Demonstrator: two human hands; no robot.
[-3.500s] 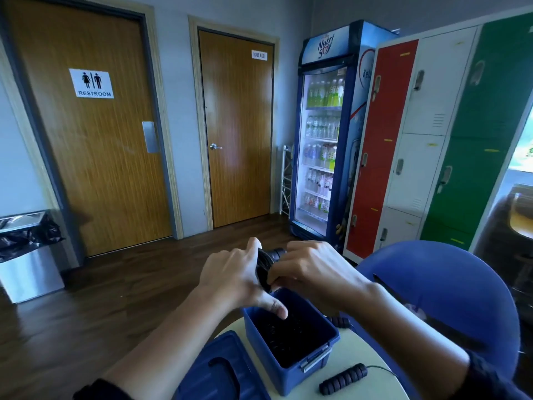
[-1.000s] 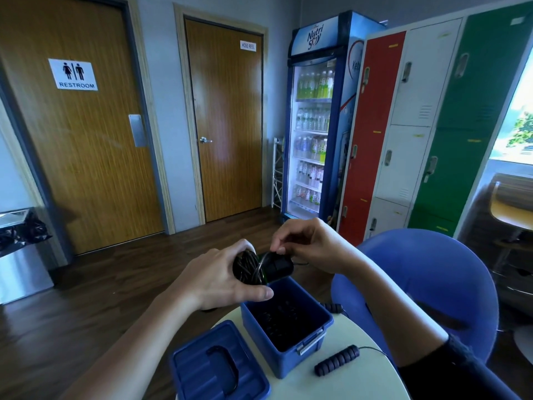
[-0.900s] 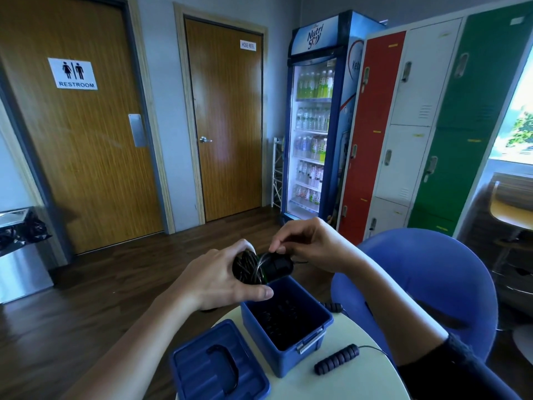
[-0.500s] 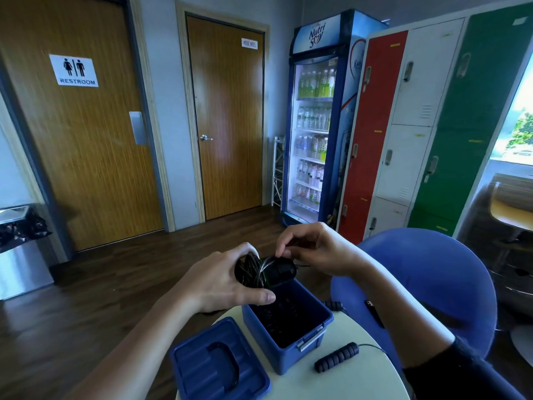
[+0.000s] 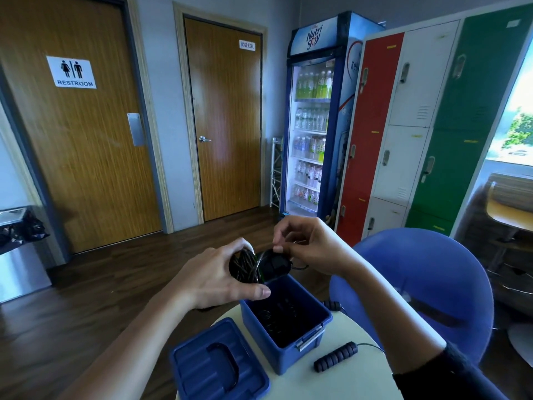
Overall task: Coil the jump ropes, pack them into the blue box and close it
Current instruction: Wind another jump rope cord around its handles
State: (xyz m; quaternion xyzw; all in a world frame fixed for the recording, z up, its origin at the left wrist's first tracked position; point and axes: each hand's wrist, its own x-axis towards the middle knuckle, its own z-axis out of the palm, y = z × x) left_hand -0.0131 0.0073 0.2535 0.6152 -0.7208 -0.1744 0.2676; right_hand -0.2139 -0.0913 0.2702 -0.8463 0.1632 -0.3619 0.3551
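Observation:
My left hand [image 5: 213, 280] grips a coiled black jump rope [image 5: 249, 268] just above the far rim of the open blue box [image 5: 288, 346]. My right hand [image 5: 310, 245] pinches the rope's thin cord beside its black handle end [image 5: 274, 264]. The box stands on a small round white table [image 5: 346, 379] and dark coiled rope lies inside it. The blue lid [image 5: 217, 369] lies flat to the box's left. A second rope's ribbed black handle [image 5: 334, 360] lies on the table to the right, its cord trailing off. Another handle [image 5: 331, 306] pokes out behind the box.
A blue chair [image 5: 427, 287] stands right behind the table. Beyond it are red, white and green lockers [image 5: 418, 125] and a drinks fridge [image 5: 314, 125]. A steel bin [image 5: 17, 252] sits at the left by the restroom door. Dark wood floor surrounds the table.
My right hand has lifted slightly and shifted its pinch along the cord at the handle end. The coil in my left hand stays above the box.

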